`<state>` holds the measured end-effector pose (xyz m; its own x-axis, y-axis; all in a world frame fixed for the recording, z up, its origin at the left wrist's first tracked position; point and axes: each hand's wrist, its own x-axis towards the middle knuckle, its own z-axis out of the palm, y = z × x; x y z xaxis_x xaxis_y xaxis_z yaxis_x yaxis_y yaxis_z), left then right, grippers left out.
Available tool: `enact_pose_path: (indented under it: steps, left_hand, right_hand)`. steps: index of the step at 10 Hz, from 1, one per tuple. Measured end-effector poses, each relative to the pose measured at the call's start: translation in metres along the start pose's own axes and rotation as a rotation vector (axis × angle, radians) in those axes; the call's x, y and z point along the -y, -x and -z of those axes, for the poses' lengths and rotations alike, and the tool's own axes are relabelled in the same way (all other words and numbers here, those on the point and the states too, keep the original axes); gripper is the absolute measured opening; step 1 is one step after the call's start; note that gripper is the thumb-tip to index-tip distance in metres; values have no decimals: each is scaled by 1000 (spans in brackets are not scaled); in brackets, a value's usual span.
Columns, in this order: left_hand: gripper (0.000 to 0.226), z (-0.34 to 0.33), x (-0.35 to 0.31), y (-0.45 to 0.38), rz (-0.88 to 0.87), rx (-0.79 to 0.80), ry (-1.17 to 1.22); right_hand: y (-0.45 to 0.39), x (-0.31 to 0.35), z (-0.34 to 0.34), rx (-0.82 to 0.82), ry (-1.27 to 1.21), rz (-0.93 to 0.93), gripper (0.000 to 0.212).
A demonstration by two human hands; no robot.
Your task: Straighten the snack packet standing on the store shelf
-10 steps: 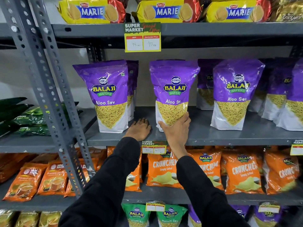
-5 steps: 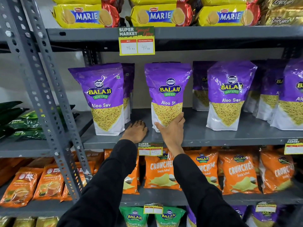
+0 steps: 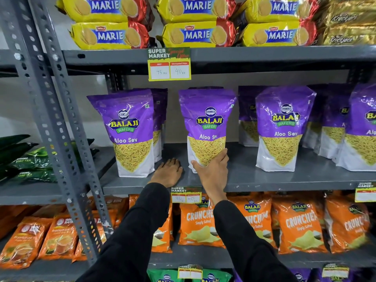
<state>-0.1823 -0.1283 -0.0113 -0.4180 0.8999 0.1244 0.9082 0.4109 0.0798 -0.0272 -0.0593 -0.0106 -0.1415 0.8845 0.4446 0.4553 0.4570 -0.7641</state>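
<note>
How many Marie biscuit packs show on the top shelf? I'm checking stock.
6, in three stacks of two: left, middle, right. More may be hidden behind or above.

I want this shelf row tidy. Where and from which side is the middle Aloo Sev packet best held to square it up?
Hold the middle Aloo Sev packet low, around its white base, coming from the front. It stands upright on that flat base and the crinkly top would likely just bend. The right hand already cups it there; the left hand rests flat on the shelf beside it.
</note>
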Motion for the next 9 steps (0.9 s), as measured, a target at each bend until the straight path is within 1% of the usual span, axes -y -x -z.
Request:
enact_pose_path:
  steps: [3,6,7,8,9]
  left_hand:
    - [57,4,-3,5,-1,8,-12]
    - [55,10,-7,9,-34,26,-103]
    - [55,10,-6,8,-40,38,-115]
    - [57,8,-5,8,-35,29,-103]
    - [63,8,-9,8,0,-38,-40]
  right_hand:
    - [2,3,-1,-28,34,-12,132]
    - [2,2,-2,-47,25,-30,134]
    - [4,1,-1,-28,30,-27,135]
    - [1,1,3,-8,-39,3,140]
    - [11,-6,10,-41,-142,77,133]
